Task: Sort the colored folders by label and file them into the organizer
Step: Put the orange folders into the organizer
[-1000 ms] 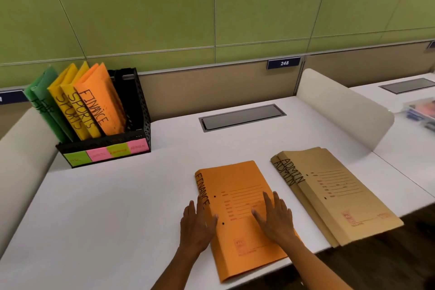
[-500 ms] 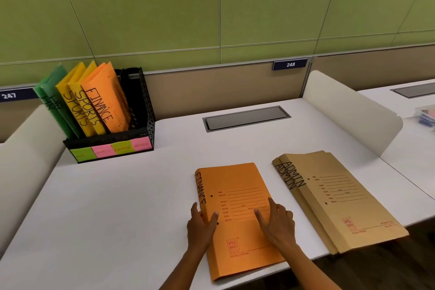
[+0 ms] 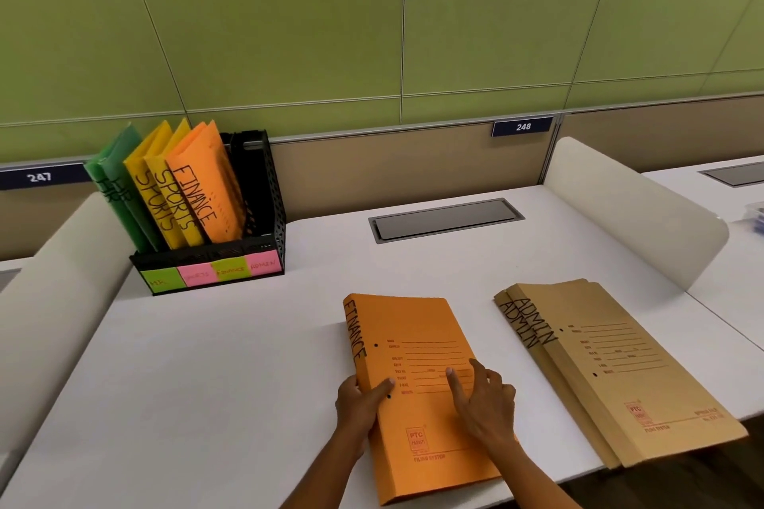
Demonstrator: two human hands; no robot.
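An orange folder marked FINANCE (image 3: 417, 347) lies flat on the white desk (image 3: 215, 376), its near end over the front edge. My left hand (image 3: 359, 405) grips its left spine edge, thumb on the cover. My right hand (image 3: 484, 405) rests on the cover with fingers spread. Two brown ADMIN folders (image 3: 612, 364) lie stacked to the right. At back left stands the black mesh organizer (image 3: 270, 194), holding green HR folders (image 3: 118, 188), two yellow SPORTS folders (image 3: 159, 194) and an orange FINANCE folder (image 3: 204, 182). Its rightmost slot looks empty. Coloured sticky labels (image 3: 206, 274) line its front.
A curved white divider (image 3: 628, 211) bounds the desk on the right, and another (image 3: 53, 285) on the left. A grey cable hatch (image 3: 446, 219) sits at the back centre. A green panel wall with plates 247 and 248 rises behind.
My left hand slid from lying flat beside the folder to gripping its spine edge. The right hand stayed on the cover. The view shifted slightly left.
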